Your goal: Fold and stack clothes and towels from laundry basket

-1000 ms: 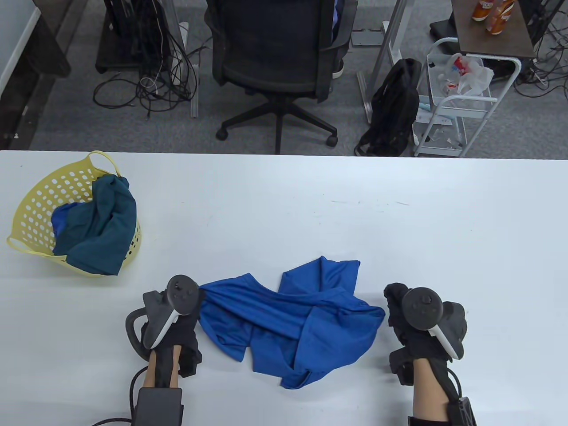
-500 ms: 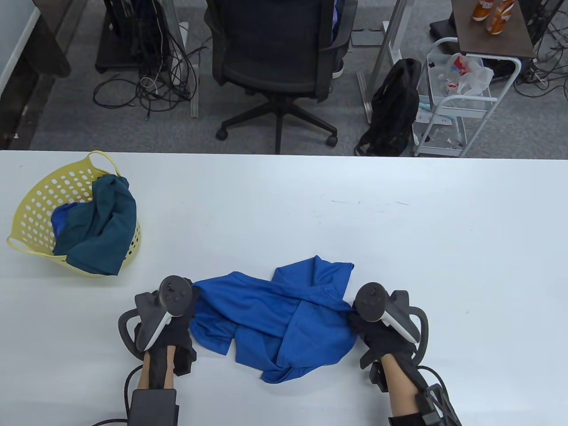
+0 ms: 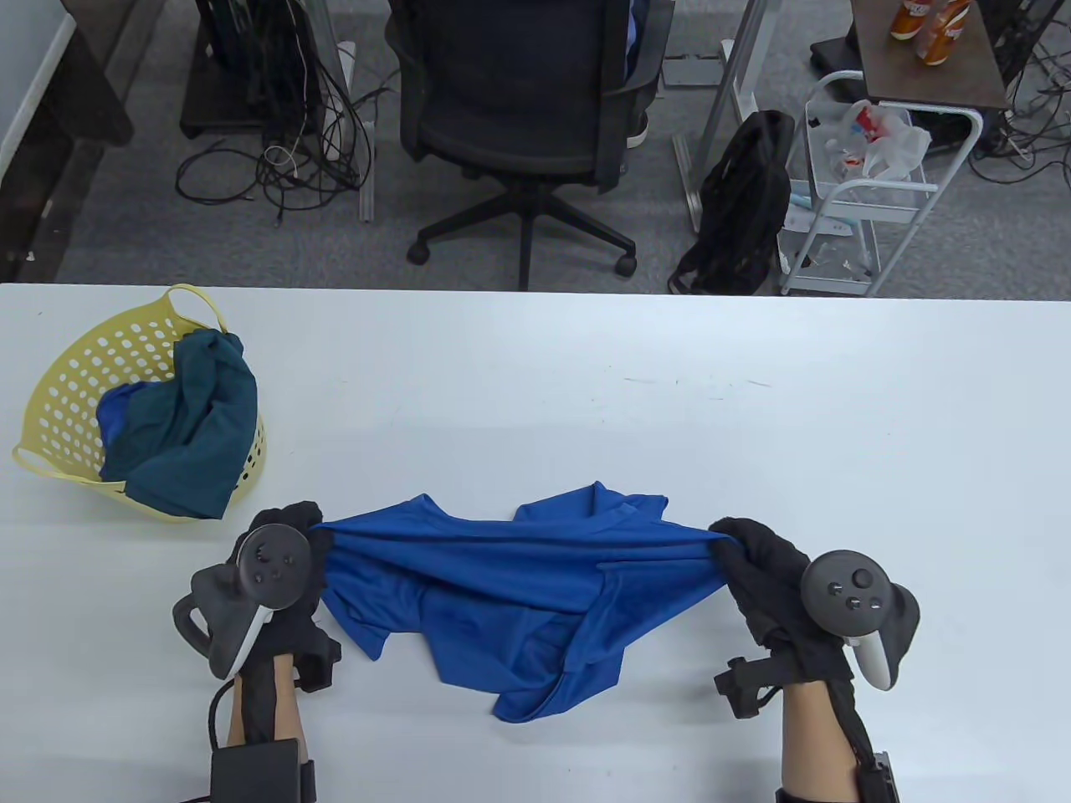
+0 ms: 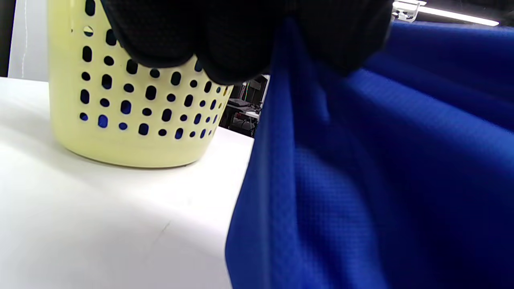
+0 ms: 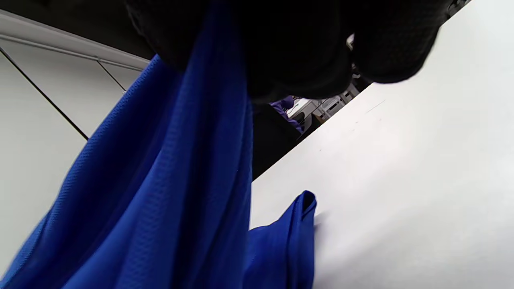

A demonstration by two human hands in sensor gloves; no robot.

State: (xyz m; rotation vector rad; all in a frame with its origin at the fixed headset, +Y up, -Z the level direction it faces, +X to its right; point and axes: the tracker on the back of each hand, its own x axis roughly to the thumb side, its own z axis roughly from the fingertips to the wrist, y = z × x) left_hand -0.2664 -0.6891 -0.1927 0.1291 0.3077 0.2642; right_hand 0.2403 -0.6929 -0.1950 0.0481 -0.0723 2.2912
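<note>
Table view, looking down: a bright blue shirt point(image 3: 519, 594) hangs stretched between two gloved hands above the near edge of a white desk point(image 3: 753, 418), its upper edge pulled into a taut band while the lower folds sag and bunch onto the desk. At the shirt's left end, the left hand point(image 3: 280, 569) has its fingers curled round a gathered clump of cloth; the left wrist view shows the dark fingers point(image 4: 225, 40) pinching the blue fabric from above. At the opposite end, the right hand point(image 3: 766, 569) grips in the same way, fingers closed on the cloth, as the right wrist view confirms. A pale yellow perforated laundry basket point(image 3: 75, 360) stands on the desk to the far left, well apart from the shirt, with dark teal and blue cloth point(image 3: 192, 418) heaped inside and spilling over its rim. The step in hand appears to be spreading the shirt open before folding. To do it well, both grips should probably sit on matching points such as the shoulders, the twisted middle should be shaken loose, and the garment laid flat with sleeves untangled before any crease is made.
</note>
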